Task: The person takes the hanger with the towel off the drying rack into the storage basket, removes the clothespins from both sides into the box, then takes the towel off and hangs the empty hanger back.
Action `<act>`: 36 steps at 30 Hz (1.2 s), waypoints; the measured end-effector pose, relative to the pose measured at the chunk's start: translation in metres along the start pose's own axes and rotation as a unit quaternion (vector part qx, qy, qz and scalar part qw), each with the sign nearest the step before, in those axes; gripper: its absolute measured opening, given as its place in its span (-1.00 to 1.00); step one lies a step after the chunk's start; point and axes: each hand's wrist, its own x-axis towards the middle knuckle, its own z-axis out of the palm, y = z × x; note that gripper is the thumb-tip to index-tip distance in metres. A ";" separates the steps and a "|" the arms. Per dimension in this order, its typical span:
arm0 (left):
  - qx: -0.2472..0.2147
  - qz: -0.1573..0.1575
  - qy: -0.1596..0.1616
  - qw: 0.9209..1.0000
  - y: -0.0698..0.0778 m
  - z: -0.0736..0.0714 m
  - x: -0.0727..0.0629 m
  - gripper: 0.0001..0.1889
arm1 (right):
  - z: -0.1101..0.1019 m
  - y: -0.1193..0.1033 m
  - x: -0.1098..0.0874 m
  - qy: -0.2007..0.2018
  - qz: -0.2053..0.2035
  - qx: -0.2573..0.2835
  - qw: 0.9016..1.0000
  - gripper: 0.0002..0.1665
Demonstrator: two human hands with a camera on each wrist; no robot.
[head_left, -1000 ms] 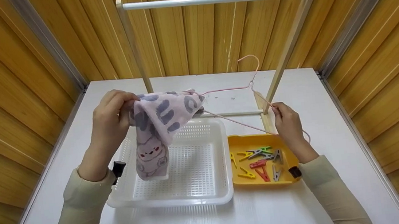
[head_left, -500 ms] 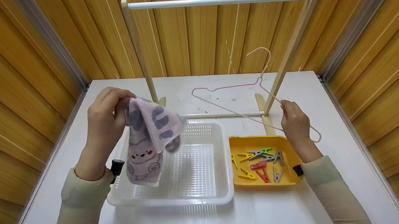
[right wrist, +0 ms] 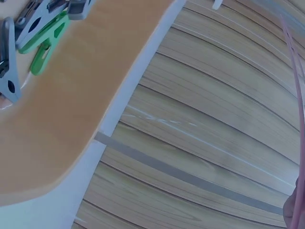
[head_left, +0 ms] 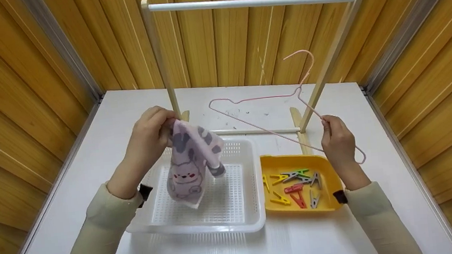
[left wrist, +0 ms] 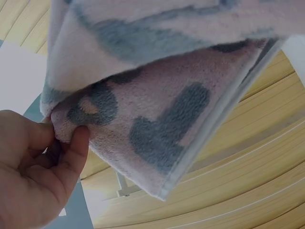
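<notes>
My left hand (head_left: 150, 132) pinches the top of a small pink and grey towel (head_left: 186, 168), which hangs in folds over the white basket (head_left: 257, 173). In the left wrist view, thumb and fingertips hold the edge of the towel (left wrist: 167, 119). On the other side, my right hand (head_left: 338, 139) grips a pink wire hanger (head_left: 264, 97) by its right shoulder. The hook points up, and the bottom bar slants down to the right over the yellow tray. The hanger and towel are apart. Only the pink wire of the hanger (right wrist: 300, 109) and a bit of hand show in the right wrist view.
A rack with a white top rail (head_left: 251, 3) and wooden posts (head_left: 336, 50) stands behind the basket. The yellow tray (head_left: 333, 204), right of the basket, holds several coloured clothespins (head_left: 294, 187). Wood-patterned walls (head_left: 234, 43) enclose the white table (head_left: 295, 244).
The towel has come off the hanger's left end, to the left and down. My left hand has since moved slightly right with it, while my right hand has shifted the hanger a little right.
</notes>
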 end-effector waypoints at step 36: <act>0.013 -0.022 -0.417 0.909 -0.035 0.098 -0.037 -0.88 | -0.004 -0.009 -0.010 -0.034 0.027 0.056 0.998 -0.90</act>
